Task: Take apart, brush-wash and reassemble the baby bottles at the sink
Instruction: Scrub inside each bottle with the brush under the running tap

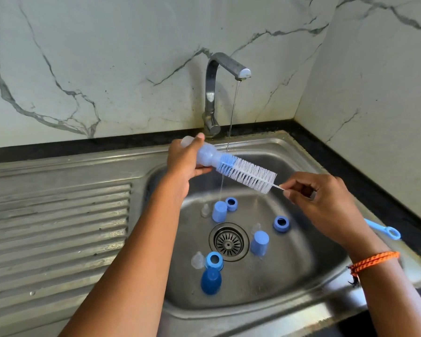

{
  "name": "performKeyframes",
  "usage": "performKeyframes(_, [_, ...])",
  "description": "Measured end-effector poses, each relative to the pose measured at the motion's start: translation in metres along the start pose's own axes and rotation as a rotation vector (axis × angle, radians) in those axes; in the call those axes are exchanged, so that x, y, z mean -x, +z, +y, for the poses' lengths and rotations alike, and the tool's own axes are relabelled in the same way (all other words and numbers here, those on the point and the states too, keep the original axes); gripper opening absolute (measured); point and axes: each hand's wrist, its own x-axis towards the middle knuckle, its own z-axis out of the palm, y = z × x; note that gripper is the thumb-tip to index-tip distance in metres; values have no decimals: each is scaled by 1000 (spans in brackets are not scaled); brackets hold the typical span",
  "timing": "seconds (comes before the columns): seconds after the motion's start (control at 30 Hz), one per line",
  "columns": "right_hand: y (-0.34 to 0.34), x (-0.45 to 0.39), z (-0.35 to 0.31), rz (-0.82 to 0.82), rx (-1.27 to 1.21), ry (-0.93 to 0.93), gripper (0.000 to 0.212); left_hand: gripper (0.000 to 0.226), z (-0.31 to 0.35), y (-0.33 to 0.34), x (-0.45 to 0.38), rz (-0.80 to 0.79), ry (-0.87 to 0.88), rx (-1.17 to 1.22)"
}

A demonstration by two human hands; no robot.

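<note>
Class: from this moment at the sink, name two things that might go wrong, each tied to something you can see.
1. The right hand pinches only the thin wire stem of the bottle brush; it may slip or flick water.
2. Loose clear teats lie near the open drain; the running water might push them onto it.

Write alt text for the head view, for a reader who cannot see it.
Over a steel sink, the left hand holds a clear baby bottle while the right hand pinches the wire stem of a bottle brush poking into its mouth. A thin stream falls from the tap; blue caps, rings and clear teats lie around the drain.
</note>
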Motion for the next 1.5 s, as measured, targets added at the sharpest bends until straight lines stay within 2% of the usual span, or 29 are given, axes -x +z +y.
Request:
performKeyframes(0.1, [-5, 0, 0, -12, -29, -9, 19, 35, 2, -5, -2, 88, 30, 39])
performKeyframes(0.27, [-9, 0, 5, -17, -37, 37, 21, 45, 2, 0, 0, 179, 81, -13])
performKeyframes(0.4, [-18, 3, 15, 15, -11, 106, 22, 31, 4, -11, -6, 263, 80, 86])
performKeyframes(0.5, [-24, 4, 24, 82, 40, 180, 19, 39, 9, -23, -13, 360, 83, 173])
performKeyframes(0.57, [-22, 3, 23, 101, 71, 211, 17, 44, 10, -20, -13, 316, -4, 262])
performKeyframes(0.67, [-16, 3, 19, 77, 90, 229, 18, 41, 1, 2, -1, 109, -166, 336])
performKeyframes(0.73, [-17, 2, 21, 93, 87, 236, 19, 29, -9, 16, 6, -2, -204, 319])
performKeyframes(0.8, [-19, 2, 23, 133, 65, 234, 20, 33, -16, 23, 9, -48, -215, 278])
performKeyframes(0.97, [-22, 3, 19, 157, 27, 214, 22, 49, -23, 23, 5, -37, -248, 333])
performKeyframes(1.17, [-26, 5, 15, 175, 7, 202, 19, 26, -21, 16, 0, 40, -261, 411])
performKeyframes(1.4, [-26, 5, 15, 77, -11, 158, 22, 30, -16, 12, -1, 84, -231, 411])
performKeyframes(1.5, [-26, 5, 17, 44, -16, 163, 23, 30, -14, 10, -1, 75, -180, 325])
